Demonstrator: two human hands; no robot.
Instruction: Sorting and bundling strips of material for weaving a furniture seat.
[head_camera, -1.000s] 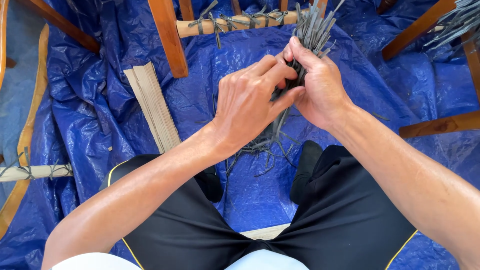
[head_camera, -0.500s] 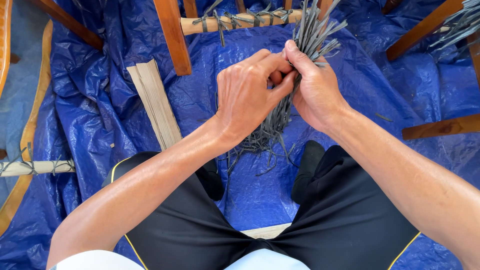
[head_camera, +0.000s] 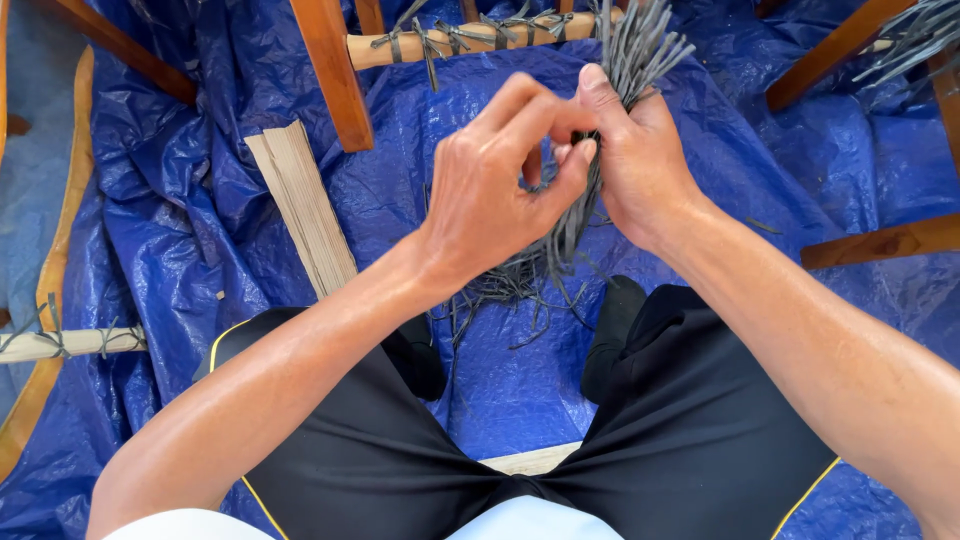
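Up close, the right hand (head_camera: 645, 165) was wrapped around a bunch of thin grey strips (head_camera: 590, 200), and its grip was closed tight on the middle of the bunch. The left hand (head_camera: 495, 185) was beside it, with thumb and first finger pinched shut on what looked like one or two strips at the same spot. The bunch stood nearly upright over a blue sheet (head_camera: 450, 200) spread on the floor, between the person's knees in black shorts (head_camera: 660, 430). The top ends fanned out above the right hand, and the bottom ends curled and spread loose on the sheet. I think the strips were light and bendy, a bit springy, and smooth enough to slip, so they would be best held around the middle, where the bunch is thickest. A round wooden bar (head_camera: 470, 40) with grey strips knotted on it lay across the top, joined to a brown wooden leg (head_camera: 330, 70). A flat stack of pale wood slats (head_camera: 305, 205) lay on the sheet to the left. Another pale stick (head_camera: 70, 343) with knots showed at the far left. No boxes, labels or signs could be seen anywhere.
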